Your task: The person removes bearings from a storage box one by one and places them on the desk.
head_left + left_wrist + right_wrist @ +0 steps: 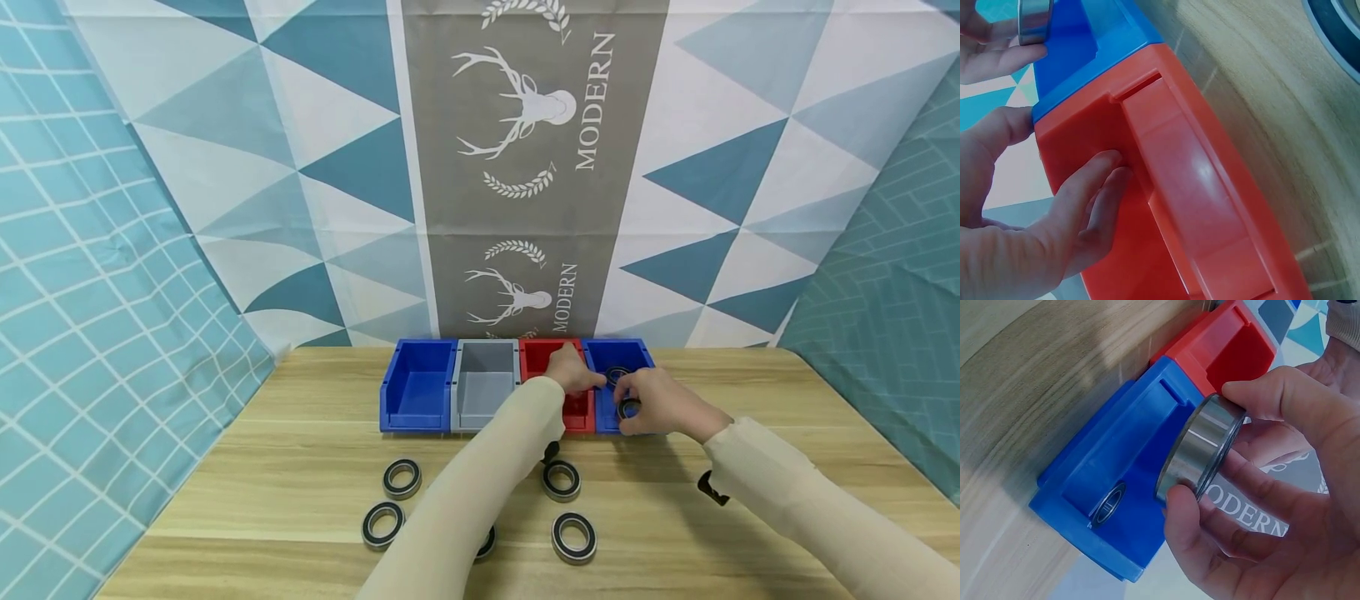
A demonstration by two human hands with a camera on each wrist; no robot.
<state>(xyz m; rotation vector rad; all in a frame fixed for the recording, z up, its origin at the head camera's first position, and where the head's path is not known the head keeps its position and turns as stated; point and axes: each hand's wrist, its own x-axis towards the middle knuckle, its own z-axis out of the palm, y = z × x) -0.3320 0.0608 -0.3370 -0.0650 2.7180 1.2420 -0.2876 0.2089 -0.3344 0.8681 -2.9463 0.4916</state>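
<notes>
My right hand [651,400] pinches a ball bearing [1200,447] by its outer rim, above the right-hand blue bin [1147,434]. The bearing's silver side also shows in the left wrist view. Inside that bin another bearing [1110,503] rests near one wall. Over the red bin [1210,206] is my left hand [1041,219], its fingers slightly bent with nothing between them. The left thumb lies by the edge where the red and blue bins meet. Part of the blue bin is covered by the right hand in the head view.
A grey bin [486,417] and another blue bin [416,417] continue the row to the left. Several bearings lie on the wooden table [300,467] in front, including one [573,537] on the right and one [486,543] partly behind the left sleeve. A patterned cloth [352,167] hangs behind.
</notes>
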